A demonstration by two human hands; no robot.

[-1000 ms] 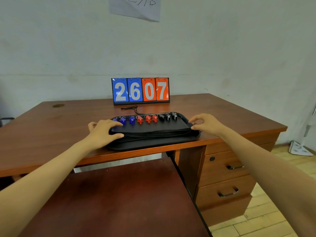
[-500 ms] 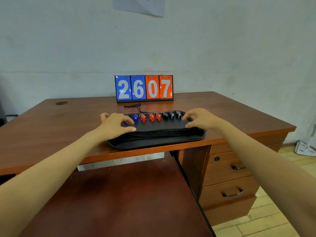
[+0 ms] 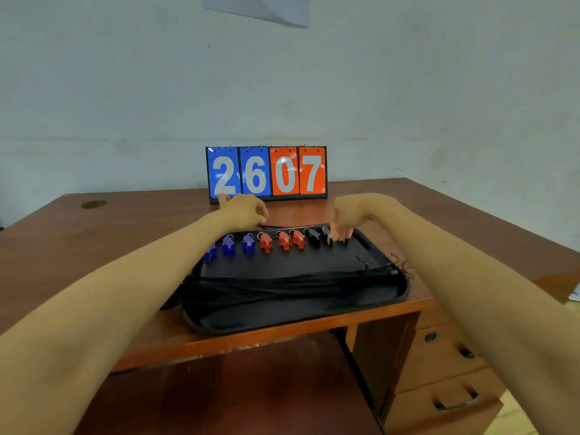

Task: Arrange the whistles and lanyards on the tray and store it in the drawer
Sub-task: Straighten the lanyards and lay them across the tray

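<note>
A black tray (image 3: 405, 290) sits at the desk's front edge. Along its far side runs a row of whistles: blue whistles (image 3: 229, 246), red whistles (image 3: 284, 240), black whistles (image 3: 314, 238). A bundle of black lanyards (image 3: 282, 287) lies across the tray's middle, its ends spilling over both sides. My right hand (image 3: 348, 215) points its fingers down and pinches the black whistle at the row's right end. My left hand (image 3: 243, 211) hovers behind the tray, fingers curled just above a loose black lanyard (image 3: 271, 227) on the desk; contact is unclear.
A flip scoreboard (image 3: 266, 172) reading 2607 stands at the back of the wooden desk (image 3: 94, 246). Shut drawers (image 3: 439, 356) with metal handles are under the desk at the right. A brown surface (image 3: 219, 394) lies below the desk's front edge.
Both hands left the tray's sides and moved toward its far edge. The left hand went past the tray to the loose lanyard; the right went to the black whistles. The view came closer.
</note>
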